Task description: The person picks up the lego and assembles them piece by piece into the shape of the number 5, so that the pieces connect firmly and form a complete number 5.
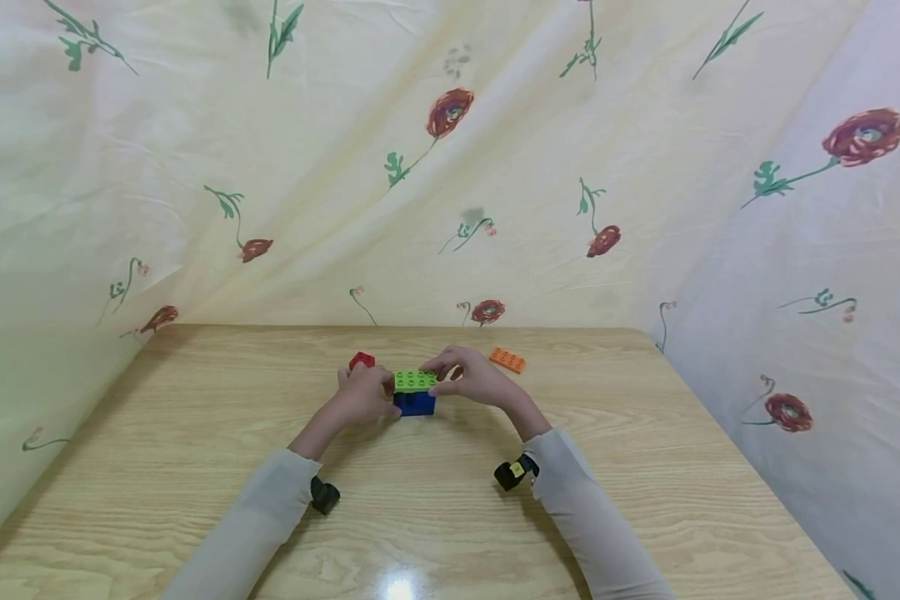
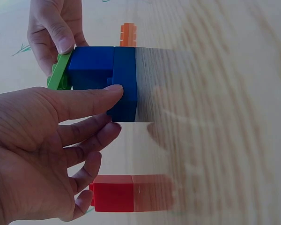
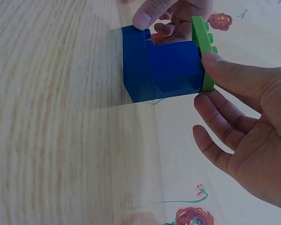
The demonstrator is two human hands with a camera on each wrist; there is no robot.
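Two blue bricks are stacked on the table, a longer one (image 2: 126, 63) below and a shorter one (image 3: 175, 61) above it toward the right. On top lies a thin lime-green toy brick (image 1: 414, 381) with studs, which juts out past the upper blue brick on the left. My left hand (image 1: 362, 396) grips the lower blue brick at its left end, thumb on the near side and fingers behind. With thumb and fingers, my right hand (image 1: 476, 379) pinches the green brick at its right end.
Just beyond my left hand stands a red brick (image 2: 113, 193). A flat orange brick (image 1: 507, 360) lies behind my right hand. The wooden table (image 1: 420, 517) ends at a flowered cloth (image 1: 330, 167) at the back and sides.
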